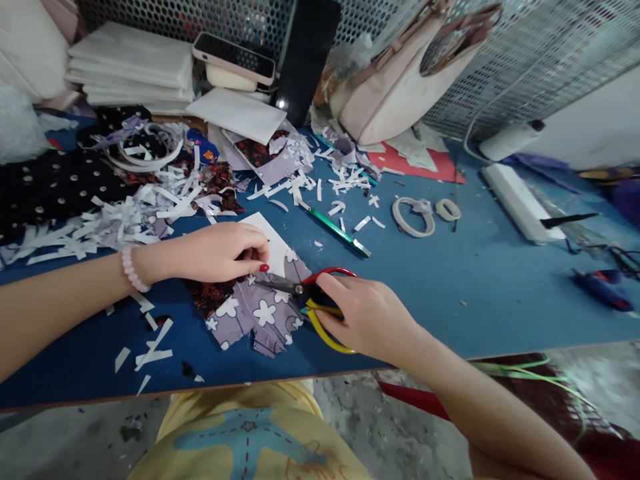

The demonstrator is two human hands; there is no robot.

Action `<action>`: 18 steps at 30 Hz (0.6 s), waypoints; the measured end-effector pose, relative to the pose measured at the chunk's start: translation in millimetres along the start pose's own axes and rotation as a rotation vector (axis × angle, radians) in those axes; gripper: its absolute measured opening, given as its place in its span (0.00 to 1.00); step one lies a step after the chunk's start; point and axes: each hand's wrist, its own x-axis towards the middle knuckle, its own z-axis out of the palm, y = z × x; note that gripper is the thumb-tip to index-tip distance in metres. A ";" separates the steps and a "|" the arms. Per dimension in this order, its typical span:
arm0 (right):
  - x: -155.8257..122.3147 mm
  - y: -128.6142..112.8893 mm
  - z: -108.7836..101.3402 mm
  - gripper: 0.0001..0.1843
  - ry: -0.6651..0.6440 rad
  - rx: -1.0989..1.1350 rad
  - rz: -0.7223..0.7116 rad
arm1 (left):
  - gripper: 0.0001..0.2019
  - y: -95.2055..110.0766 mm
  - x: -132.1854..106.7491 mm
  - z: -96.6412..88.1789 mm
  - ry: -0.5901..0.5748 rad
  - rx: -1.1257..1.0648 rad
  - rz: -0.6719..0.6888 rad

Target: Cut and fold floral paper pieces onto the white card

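My right hand [375,320] grips a pair of scissors [299,289] by its red and yellow handles. The dark blades point left and lie over a purple cloth piece with white flowers [267,313]. My left hand [233,252], wearing a beaded bracelet, is closed, with thumb and fingertips together just above the blade tips. Whatever it pinches is too small or hidden to make out. Under and behind it lie a white sheet [270,233] and a dark cloth with a red pattern [207,297], partly covered by the flowered piece.
Paper and cloth strips [110,213] are heaped at the left. A green craft knife [340,232] lies behind the scissors, near tape rolls [414,217]. Along the back stand stacked white sheets [130,63], a phone [234,57] and a pink bag [390,87]. The blue table [430,300] has its edge close to my body.
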 end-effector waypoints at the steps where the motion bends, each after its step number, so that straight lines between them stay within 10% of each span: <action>1: -3.0 1.6 0.7 0.07 0.007 -0.006 0.008 | 0.06 -0.1 0.0 0.2 0.001 -0.002 0.000; 18: -11.6 13.5 -22.6 0.06 -0.130 -0.027 0.036 | 0.07 -0.9 -1.5 -2.7 -0.034 0.092 0.178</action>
